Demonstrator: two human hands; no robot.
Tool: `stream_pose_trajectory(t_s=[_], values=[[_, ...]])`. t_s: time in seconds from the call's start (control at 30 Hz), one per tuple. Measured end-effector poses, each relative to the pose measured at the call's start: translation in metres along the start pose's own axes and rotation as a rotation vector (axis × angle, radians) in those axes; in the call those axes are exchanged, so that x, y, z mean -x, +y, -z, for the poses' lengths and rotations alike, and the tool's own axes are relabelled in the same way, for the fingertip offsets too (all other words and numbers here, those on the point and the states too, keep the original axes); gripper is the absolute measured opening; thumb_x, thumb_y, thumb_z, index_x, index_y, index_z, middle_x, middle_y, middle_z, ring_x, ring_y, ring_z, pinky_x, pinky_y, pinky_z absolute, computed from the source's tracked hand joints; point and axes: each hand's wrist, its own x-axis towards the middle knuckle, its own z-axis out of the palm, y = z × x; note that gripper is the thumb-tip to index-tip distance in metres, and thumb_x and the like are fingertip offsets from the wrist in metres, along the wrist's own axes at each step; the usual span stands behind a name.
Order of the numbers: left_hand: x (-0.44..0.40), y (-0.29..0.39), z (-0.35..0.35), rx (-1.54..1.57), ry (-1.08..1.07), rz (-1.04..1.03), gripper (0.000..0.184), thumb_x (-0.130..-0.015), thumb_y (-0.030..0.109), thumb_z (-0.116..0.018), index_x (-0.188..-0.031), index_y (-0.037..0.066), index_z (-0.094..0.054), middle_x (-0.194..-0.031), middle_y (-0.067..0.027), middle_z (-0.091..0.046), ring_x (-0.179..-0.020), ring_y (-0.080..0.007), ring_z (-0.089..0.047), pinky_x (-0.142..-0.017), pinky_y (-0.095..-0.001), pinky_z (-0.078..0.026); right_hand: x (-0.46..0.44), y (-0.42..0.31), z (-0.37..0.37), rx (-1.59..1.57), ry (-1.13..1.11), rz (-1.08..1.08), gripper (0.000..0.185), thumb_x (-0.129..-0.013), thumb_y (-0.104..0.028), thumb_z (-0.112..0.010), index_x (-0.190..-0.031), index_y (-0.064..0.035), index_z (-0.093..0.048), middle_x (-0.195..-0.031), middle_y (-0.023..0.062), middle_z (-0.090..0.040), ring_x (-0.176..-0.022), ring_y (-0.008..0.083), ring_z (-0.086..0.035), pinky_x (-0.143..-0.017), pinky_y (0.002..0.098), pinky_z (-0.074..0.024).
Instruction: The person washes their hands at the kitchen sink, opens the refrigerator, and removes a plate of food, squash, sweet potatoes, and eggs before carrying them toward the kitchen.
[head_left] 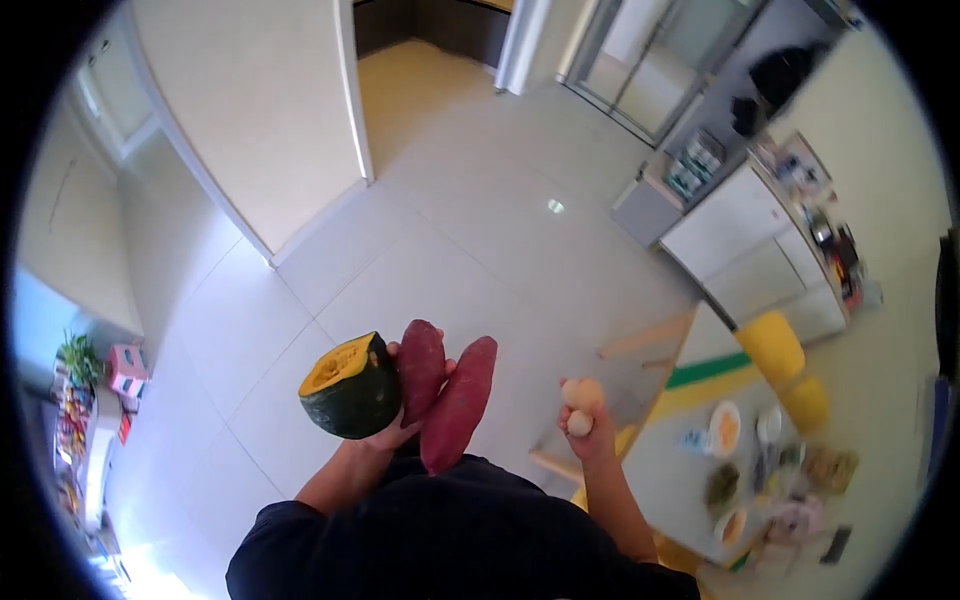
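A cut green pumpkin (352,398) with orange flesh showing rests in my left hand (396,432), against the palm and wrist. Two reddish-purple sweet potatoes lie beside it in the same hand: one (422,362) touches the pumpkin, the other (460,405) leans to the right. Some fingertips show between them; the rest of the fingers are hidden behind. On the right, my right hand (596,436) is closed around small, pale, rounded items (580,422) that look like eggs; their exact number is unclear.
At the right stands a table (665,480) with bowls, bags and food, and yellow chairs (770,345) beside it. Behind are a white cabinet (735,235) and a glass door. A wall edge and doorway are ahead; a plant (78,358) is at the far left.
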Motion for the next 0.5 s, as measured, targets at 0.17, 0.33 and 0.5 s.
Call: stream_pose_trajectory(t_s=[0.17,0.33,0.5], values=[[-0.095,0.115,0.038,-0.036,-0.030,-0.033,0.034,-0.088,0.035,-0.054,-0.117,0.018,-0.055,-0.142,-0.0113,-0.031,-0.125,-0.0364,-0.037,-0.105,-0.0535,-0.028,-0.129,0.020,-0.042,-0.062,0.056,-0.093,0.048,-0.079,-0.036,-0.062,-0.118,-0.0143,-0.045,-0.122,0.0161,-0.048,-0.071,0.0215,-0.056,-0.057,0.0316,-0.0468],[-0.232,0.185,0.060,-0.099,-0.027,-0.047,0.033,-0.086,0.036,-0.056,-0.115,0.020,-0.057,-0.140,-0.0109,-0.034,-0.124,-0.0357,-0.039,-0.104,-0.0520,-0.030,-0.246,-0.034,-0.036,-0.063,0.210,-0.107,0.042,-0.082,-0.035,-0.058,-0.117,-0.0146,-0.049,-0.121,0.0171,-0.049,-0.069,0.0220,-0.055,-0.057,0.0326,-0.0469],[-0.355,0.245,0.107,-0.146,-0.033,-0.098,0.034,-0.086,0.038,-0.056,-0.115,0.019,-0.057,-0.140,-0.0111,-0.035,-0.122,-0.0363,-0.041,-0.103,-0.0521,-0.032,-0.381,-0.056,-0.032,-0.168,0.261,-0.044,0.039,-0.083,-0.035,-0.056,-0.116,-0.0155,-0.049,-0.117,0.0187,-0.051,-0.068,0.0224,-0.056,-0.056,0.0321,-0.0468]])
